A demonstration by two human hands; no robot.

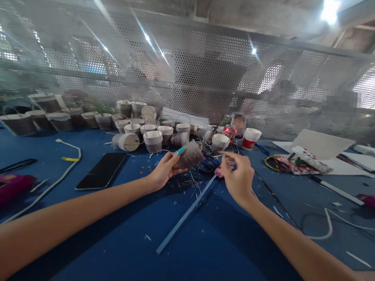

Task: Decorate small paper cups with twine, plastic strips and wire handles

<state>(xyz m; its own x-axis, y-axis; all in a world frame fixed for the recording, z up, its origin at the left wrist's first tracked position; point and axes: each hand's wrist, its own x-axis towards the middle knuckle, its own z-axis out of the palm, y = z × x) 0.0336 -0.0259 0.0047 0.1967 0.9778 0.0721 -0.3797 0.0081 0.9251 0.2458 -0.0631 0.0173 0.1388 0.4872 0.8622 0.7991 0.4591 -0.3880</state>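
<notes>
My left hand is closed around a small cup wrapped in brown-grey cord, held tilted above the table. Just to its right, my right hand is raised with thumb and forefinger pinched together. Whatever lies between those fingertips is too small to make out. A pink object shows beside the right palm; I cannot tell whether the hand touches it. From there a long translucent strip runs toward the table's front edge. Loose cord scraps lie below the held cup.
Several wrapped cups with handles crowd the back of the blue table. A black phone and white cable lie left. Stacked paper cups, a red can and a patterned bag are right. Perforated metal panels stand behind.
</notes>
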